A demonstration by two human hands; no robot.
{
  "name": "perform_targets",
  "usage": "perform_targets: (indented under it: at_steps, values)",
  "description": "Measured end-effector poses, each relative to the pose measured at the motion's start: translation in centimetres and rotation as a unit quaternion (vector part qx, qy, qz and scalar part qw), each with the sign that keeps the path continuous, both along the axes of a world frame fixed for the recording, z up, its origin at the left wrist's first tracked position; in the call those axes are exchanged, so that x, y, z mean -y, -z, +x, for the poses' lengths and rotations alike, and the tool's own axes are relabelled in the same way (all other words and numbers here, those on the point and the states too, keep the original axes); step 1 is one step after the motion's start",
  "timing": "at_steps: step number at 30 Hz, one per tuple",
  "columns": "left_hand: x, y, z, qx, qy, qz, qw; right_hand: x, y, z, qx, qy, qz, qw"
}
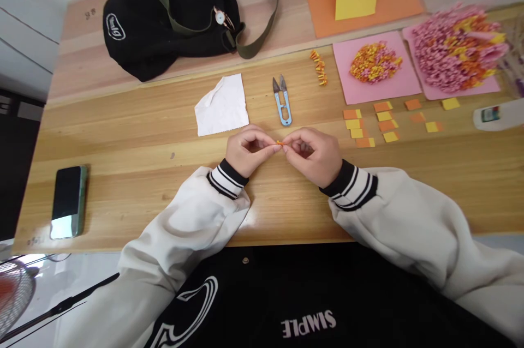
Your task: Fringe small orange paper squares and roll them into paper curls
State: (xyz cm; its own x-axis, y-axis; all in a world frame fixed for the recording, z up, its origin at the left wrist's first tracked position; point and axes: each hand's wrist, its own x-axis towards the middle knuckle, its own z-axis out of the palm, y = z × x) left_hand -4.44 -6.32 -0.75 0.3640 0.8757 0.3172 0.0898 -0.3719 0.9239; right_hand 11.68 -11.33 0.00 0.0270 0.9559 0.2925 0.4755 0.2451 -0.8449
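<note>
My left hand [250, 150] and my right hand [314, 155] meet over the wooden table, each pinching with thumb and forefinger. Between the fingertips is a small orange and yellow paper piece [280, 143], mostly covered, so its exact shape is hard to make out. Just beyond lie blue-handled thread snips [282, 101], blades pointing away from me. A torn white paper [223, 107] rests to their left. To their right is a short row of orange and yellow curled paper pieces [319, 68]. Several small two-toned paper strips [354, 124] lie past my right hand.
A pink sheet [346, 86] bears a heap of tiny paper curls [374, 62]; beside it is a larger pink bunch [446, 53]. A white bottle [497, 114] lies at the right. A black bag [164, 31] sits at the back, a phone [66, 201] at the left.
</note>
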Motion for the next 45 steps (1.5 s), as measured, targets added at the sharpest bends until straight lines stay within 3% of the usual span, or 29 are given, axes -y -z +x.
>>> perform_targets:
  at_steps: [30, 45]
  values:
    - [0.15, -0.06, -0.10, -0.026, 0.000, 0.021, 0.999, -0.25, 0.42, 0.23, 0.028, -0.008, -0.001, 1.000]
    - [0.17, -0.12, -0.11, -0.026, -0.003, -0.006, 1.000, -0.16, 0.17, 0.18, 0.027, -0.012, -0.013, 0.999]
